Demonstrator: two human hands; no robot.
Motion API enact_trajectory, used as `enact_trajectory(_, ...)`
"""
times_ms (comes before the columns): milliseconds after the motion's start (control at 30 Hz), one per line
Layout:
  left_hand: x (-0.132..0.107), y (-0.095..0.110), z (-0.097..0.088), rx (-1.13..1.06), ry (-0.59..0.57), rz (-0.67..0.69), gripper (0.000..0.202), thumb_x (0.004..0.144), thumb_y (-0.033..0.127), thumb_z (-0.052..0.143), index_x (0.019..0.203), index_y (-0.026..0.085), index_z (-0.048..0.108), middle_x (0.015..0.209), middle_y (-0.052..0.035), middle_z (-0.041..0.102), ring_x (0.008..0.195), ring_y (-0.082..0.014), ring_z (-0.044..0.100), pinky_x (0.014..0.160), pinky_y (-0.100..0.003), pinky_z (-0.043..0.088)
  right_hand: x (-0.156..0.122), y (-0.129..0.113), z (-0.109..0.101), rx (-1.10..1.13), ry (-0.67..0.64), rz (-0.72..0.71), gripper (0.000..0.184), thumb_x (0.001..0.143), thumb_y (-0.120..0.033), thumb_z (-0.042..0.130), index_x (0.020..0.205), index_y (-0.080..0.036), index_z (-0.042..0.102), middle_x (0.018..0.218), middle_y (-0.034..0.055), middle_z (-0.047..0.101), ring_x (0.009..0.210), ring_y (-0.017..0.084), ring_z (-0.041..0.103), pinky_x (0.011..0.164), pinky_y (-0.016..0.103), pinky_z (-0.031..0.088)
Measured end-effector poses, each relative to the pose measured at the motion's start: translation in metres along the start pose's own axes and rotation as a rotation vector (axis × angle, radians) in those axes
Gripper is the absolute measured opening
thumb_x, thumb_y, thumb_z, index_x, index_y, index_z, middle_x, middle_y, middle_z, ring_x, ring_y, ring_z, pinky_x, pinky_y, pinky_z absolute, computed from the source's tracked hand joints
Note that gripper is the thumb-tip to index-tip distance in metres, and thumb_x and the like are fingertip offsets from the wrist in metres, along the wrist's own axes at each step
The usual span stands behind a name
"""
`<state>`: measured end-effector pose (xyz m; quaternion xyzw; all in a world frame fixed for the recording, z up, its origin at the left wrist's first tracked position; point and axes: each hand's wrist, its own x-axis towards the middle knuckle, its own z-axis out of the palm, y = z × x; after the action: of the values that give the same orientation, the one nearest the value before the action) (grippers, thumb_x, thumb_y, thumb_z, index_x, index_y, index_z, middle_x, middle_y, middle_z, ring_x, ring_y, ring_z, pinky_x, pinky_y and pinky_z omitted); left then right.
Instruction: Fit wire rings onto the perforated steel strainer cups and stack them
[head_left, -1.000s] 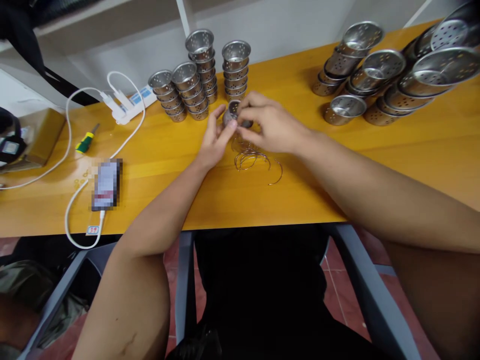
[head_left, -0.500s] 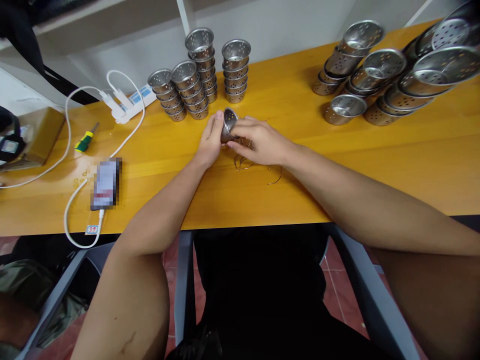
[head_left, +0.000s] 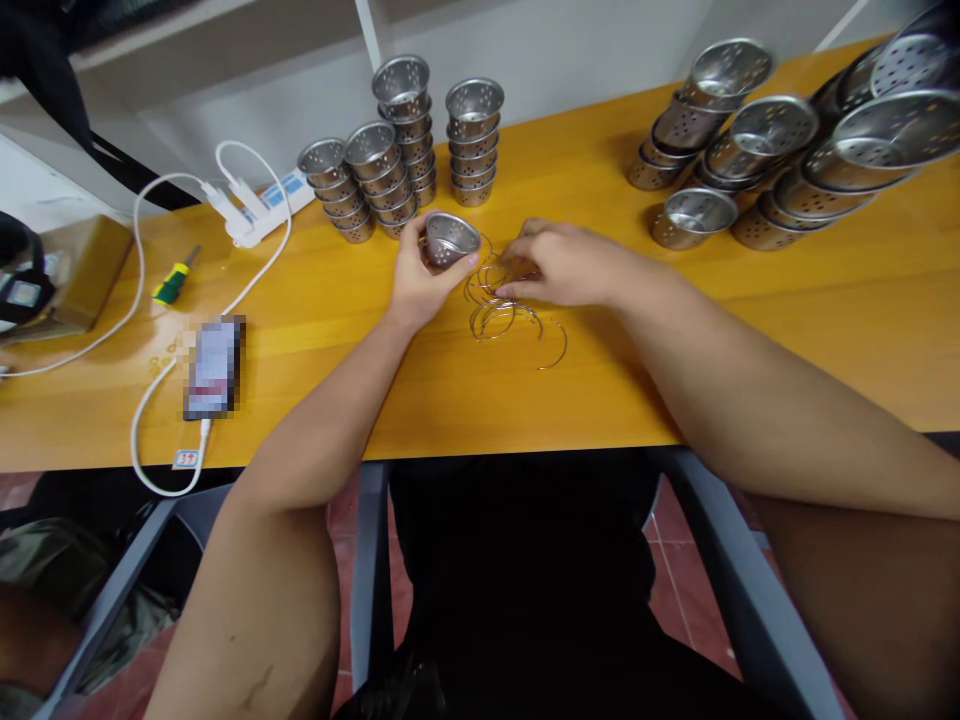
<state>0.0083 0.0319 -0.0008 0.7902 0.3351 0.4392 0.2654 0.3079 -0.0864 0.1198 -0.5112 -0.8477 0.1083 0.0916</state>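
Observation:
My left hand [head_left: 417,283] grips a small perforated metal cup [head_left: 448,239], tilted with its mouth facing up and right, just above the yellow table [head_left: 600,380]. My right hand [head_left: 564,265] rests palm down to the right of the cup, its fingertips pinched on the pile of thin wire rings [head_left: 506,315] lying on the table. Part of the pile is hidden under that hand.
Stacks of small perforated cups [head_left: 409,145] stand at the back centre. Larger perforated metal bowls [head_left: 780,150] are heaped at the back right. On the left lie a phone [head_left: 214,367] on a white cable, a power strip [head_left: 259,208] and a green-yellow screwdriver [head_left: 171,280].
My right hand let go of the cup and dropped onto the wire rings. The left hand now holds the cup alone, turned mouth up.

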Motion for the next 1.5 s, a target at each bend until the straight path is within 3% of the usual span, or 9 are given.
enact_trajectory(100,-0.002,0.0,0.002,-0.04,0.007,-0.025,0.128,0.094,0.117,0.077,0.192,0.044,0.038,0.18,-0.0158,0.068,0.177,-0.0441,0.072,0.149,-0.069,0.064,0.001,-0.007,0.009,-0.003,0.007,-0.004,0.045,0.126,-0.057,0.073,0.159,-0.03,0.089,0.153,0.0196,0.079,0.136,0.044,0.08,0.124,0.058,0.067)
enact_trajectory(200,-0.004,0.006,0.003,-0.037,-0.007,-0.03,0.126,0.096,0.113,0.079,0.191,0.042,0.038,0.18,-0.0167,0.068,0.179,-0.0449,0.07,0.152,-0.07,0.061,0.005,-0.012,0.016,0.041,0.014,-0.075,0.045,0.125,-0.038,0.064,0.163,-0.03,0.088,0.156,0.0198,0.076,0.144,0.043,0.076,0.132,0.058,0.064)
enact_trajectory(300,-0.005,0.018,0.002,-0.037,-0.009,-0.05,0.125,0.096,0.113,0.08,0.189,0.041,0.041,0.179,-0.017,0.068,0.18,-0.045,0.069,0.152,-0.07,0.06,0.01,-0.012,0.022,0.076,0.019,-0.132,0.04,0.125,-0.034,0.059,0.149,-0.032,0.092,0.152,0.018,0.076,0.147,0.042,0.073,0.137,0.06,0.062)
enact_trajectory(467,-0.005,0.032,0.001,-0.056,-0.017,-0.077,0.123,0.096,0.113,0.081,0.19,0.043,0.043,0.18,-0.0155,0.068,0.177,-0.0428,0.071,0.153,-0.069,0.06,0.014,-0.013,0.026,0.065,0.059,-0.121,0.031,0.127,-0.034,0.058,0.126,-0.028,0.088,0.141,0.0189,0.076,0.137,0.042,0.074,0.122,0.056,0.066)
enact_trajectory(667,-0.006,0.014,0.006,-0.116,0.011,-0.001,0.123,0.096,0.108,0.087,0.189,0.04,0.044,0.177,-0.0149,0.069,0.175,-0.0407,0.073,0.154,-0.065,0.059,0.014,-0.017,0.028,0.015,0.044,-0.087,0.03,0.131,-0.032,0.052,0.126,-0.023,0.08,0.144,0.02,0.078,0.125,0.039,0.077,0.108,0.05,0.063)
enact_trajectory(867,-0.003,-0.007,0.012,-0.158,0.098,0.086,0.118,0.092,0.103,0.097,0.178,0.035,0.051,0.173,-0.0128,0.072,0.169,-0.037,0.078,0.152,-0.057,0.062,0.018,-0.008,0.033,0.051,0.192,-0.104,0.017,0.122,-0.025,0.061,0.131,-0.024,0.076,0.133,0.0196,0.085,0.117,0.04,0.08,0.105,0.051,0.064)
enact_trajectory(1100,0.002,-0.028,0.01,-0.142,0.067,0.148,0.118,0.095,0.105,0.092,0.18,0.038,0.044,0.177,-0.0137,0.067,0.172,-0.037,0.074,0.151,-0.057,0.06,0.017,0.005,0.028,0.174,0.275,-0.069,0.015,0.122,-0.033,0.065,0.13,-0.029,0.077,0.124,0.0162,0.087,0.114,0.039,0.082,0.107,0.054,0.067)
enact_trajectory(1333,0.0,-0.028,0.012,-0.187,0.09,0.132,0.118,0.093,0.103,0.097,0.178,0.039,0.046,0.177,-0.0138,0.067,0.172,-0.0368,0.074,0.152,-0.058,0.06,0.024,0.023,0.031,0.254,0.342,-0.079,0.025,0.124,-0.051,0.072,0.119,-0.031,0.086,0.122,0.0164,0.088,0.121,0.044,0.084,0.118,0.063,0.069)
enact_trajectory(1500,0.003,-0.036,0.009,-0.217,0.031,0.15,0.116,0.098,0.096,0.097,0.184,0.039,0.045,0.177,-0.0135,0.069,0.18,-0.0384,0.069,0.157,-0.061,0.056,0.025,0.032,0.028,0.302,0.436,-0.027,0.029,0.122,-0.059,0.078,0.114,-0.032,0.086,0.117,0.017,0.09,0.118,0.046,0.086,0.116,0.069,0.072)
